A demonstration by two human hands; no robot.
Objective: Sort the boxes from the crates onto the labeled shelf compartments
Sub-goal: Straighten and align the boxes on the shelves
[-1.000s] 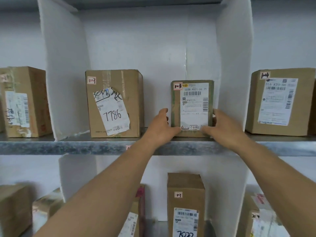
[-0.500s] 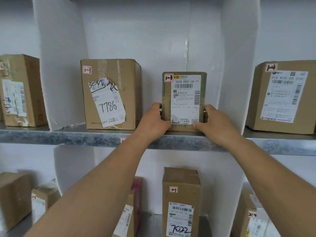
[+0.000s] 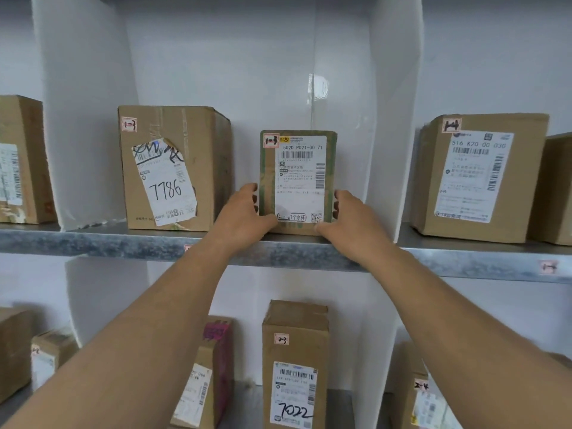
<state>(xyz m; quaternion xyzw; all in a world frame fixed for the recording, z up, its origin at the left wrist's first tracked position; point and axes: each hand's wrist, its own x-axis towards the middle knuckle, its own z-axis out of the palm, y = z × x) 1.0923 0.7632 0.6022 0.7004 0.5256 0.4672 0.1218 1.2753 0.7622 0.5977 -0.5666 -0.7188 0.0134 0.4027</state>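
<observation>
A small green-taped cardboard box (image 3: pixel 298 168) with a white shipping label stands upright on the upper metal shelf (image 3: pixel 130 241), in the middle compartment. My left hand (image 3: pixel 244 212) grips its lower left side and my right hand (image 3: pixel 348 218) grips its lower right side, thumbs on the front. A larger box marked 7786 (image 3: pixel 173 168) stands to its left in the same compartment.
White divider panels (image 3: pixel 394 119) wall the compartment on both sides. More boxes stand in the neighbouring compartments (image 3: pixel 483 178) and on the lower shelf, among them one marked 7022 (image 3: pixel 295 366). A small tag (image 3: pixel 548 267) sticks to the shelf edge at right.
The view has dropped a little, so the shelf sits higher in frame. Both hands have stayed on the small box's lower sides; the box stands on the shelf as before.
</observation>
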